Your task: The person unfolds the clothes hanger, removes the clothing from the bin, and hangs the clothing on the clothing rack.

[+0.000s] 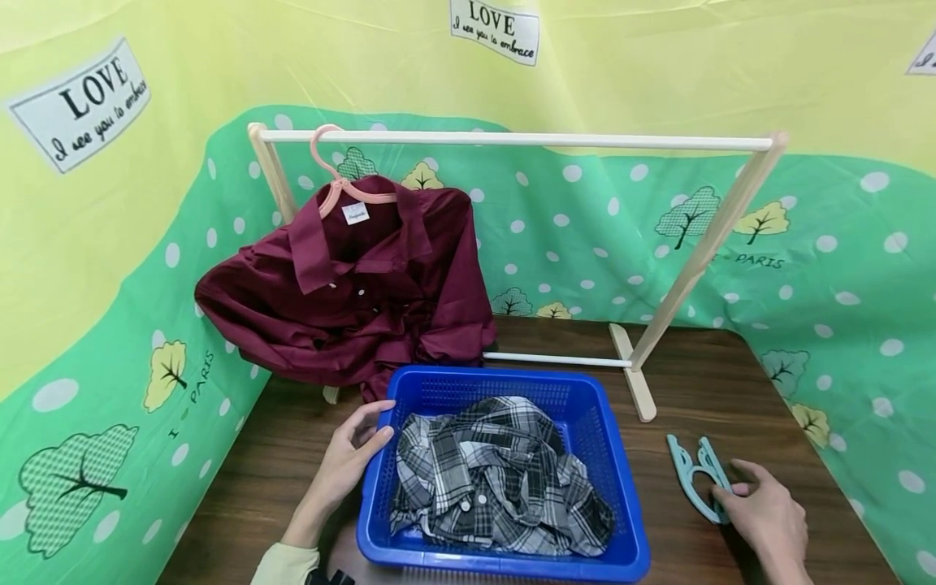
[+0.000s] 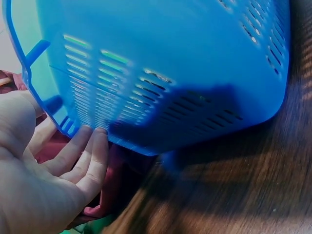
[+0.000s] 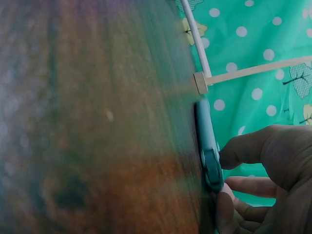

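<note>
My left hand (image 1: 349, 455) grips the left rim of a blue plastic basket (image 1: 630, 520), with fingertips against its slotted outer wall (image 2: 161, 63) in the left wrist view. Inside the basket lies a crumpled black, grey and white plaid shirt (image 1: 504, 471) with pale buttons. To the right, a light blue folding hanger (image 1: 687, 475), its arms folded together, lies on the table. My right hand (image 1: 768, 512) pinches the hanger's right side. The right wrist view shows thumb and fingers close about the hanger (image 3: 207, 136) from its edge.
Behind the basket stands a rack with a white top rail (image 1: 512, 140) and wooden legs. A maroon shirt (image 1: 380, 276) on a pink hanger (image 1: 322, 154) hangs at its left end. The patterned cloth (image 1: 585, 219) encloses the brown wooden table (image 1: 241, 496).
</note>
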`<state>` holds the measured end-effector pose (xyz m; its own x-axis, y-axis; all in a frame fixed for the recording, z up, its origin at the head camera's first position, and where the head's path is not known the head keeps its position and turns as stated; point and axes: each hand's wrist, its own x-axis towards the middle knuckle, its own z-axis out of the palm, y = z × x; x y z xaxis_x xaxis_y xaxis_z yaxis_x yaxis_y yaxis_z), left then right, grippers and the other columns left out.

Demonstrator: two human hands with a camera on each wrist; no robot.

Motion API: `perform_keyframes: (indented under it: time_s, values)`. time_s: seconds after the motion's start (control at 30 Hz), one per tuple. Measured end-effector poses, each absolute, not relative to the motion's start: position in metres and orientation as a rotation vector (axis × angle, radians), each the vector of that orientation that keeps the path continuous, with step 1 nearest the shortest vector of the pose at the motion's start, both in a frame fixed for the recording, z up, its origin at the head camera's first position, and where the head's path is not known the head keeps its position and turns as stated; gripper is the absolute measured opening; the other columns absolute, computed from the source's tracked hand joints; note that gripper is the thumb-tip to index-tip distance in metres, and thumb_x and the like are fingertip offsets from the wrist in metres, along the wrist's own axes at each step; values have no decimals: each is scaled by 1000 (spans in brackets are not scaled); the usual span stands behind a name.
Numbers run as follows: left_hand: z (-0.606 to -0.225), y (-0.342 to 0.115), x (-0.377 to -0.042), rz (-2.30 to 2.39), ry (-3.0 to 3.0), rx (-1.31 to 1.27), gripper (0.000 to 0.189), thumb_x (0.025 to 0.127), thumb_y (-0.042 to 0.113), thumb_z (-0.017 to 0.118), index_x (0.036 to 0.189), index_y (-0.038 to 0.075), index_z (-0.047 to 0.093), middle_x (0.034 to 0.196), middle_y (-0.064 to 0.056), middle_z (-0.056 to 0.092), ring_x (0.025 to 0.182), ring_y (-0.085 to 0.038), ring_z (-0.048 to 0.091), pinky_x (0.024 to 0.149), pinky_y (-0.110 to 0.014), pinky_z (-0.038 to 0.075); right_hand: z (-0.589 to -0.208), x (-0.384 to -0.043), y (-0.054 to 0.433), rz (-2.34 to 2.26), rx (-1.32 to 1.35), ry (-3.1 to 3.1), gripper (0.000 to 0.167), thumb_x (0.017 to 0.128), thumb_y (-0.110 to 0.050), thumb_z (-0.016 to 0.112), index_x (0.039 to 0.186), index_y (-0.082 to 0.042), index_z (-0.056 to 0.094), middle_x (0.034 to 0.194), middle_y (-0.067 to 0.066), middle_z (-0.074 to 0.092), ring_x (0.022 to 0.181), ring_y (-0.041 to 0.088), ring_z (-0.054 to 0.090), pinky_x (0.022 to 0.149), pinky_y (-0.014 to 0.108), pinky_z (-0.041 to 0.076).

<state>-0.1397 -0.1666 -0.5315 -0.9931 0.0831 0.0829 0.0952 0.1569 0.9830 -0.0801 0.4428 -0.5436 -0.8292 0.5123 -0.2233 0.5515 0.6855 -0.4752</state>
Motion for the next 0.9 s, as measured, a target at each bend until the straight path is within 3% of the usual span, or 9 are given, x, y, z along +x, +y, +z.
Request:
perform_keyframes:
  time_s: [0.23, 0.43, 0.6, 0.73, 0.9]
  values:
    - [-531, -167, -140, -2016, -2393, -193, 39, 109, 13, 73, 148, 10, 69, 146, -14, 68, 129, -22, 61, 107, -23, 49, -542, -78, 442, -858, 993, 2766, 60, 96, -30, 82, 142, 4, 64, 94, 9, 79, 102, 47, 67, 80, 57, 51]
    - [-532, -168, -141, -1991, -2404, -212, 39, 109, 13, 73, 147, 10, 69, 145, -15, 68, 128, -23, 61, 106, -24, 49, -541, -75, 443, -1026, 1033, 2773, 41, 98, -32, 81, 119, 4, 80, 79, -6, 75, 81, 21, 65, 78, 43, 51]
    - [-533, -169, -141, -1951, -2438, -197, 38, 108, 16, 74, 146, 11, 70, 144, -13, 69, 125, -20, 62, 105, -25, 49, -540, -73, 445, -1178, 1091, 2675, 42, 101, -37, 80, 117, 1, 82, 80, -12, 71, 69, 14, 65, 60, 32, 55]
    - [-532, -171, -140, -1930, -2461, -180, 38, 108, 17, 74, 146, 12, 71, 145, -10, 69, 125, -17, 62, 107, -26, 49, -539, -73, 449, -1251, 1080, 2611, 43, 103, -40, 78, 116, 0, 83, 83, -13, 72, 71, 12, 66, 61, 34, 58]
    - [-529, -170, -139, -1881, -2488, -200, 37, 110, 18, 73, 147, 13, 70, 146, -9, 69, 124, -17, 63, 107, -29, 49, -535, -71, 456, -1416, 1083, 2468, 31, 106, -37, 77, 113, -8, 84, 86, -16, 77, 75, 1, 63, 67, 33, 60]
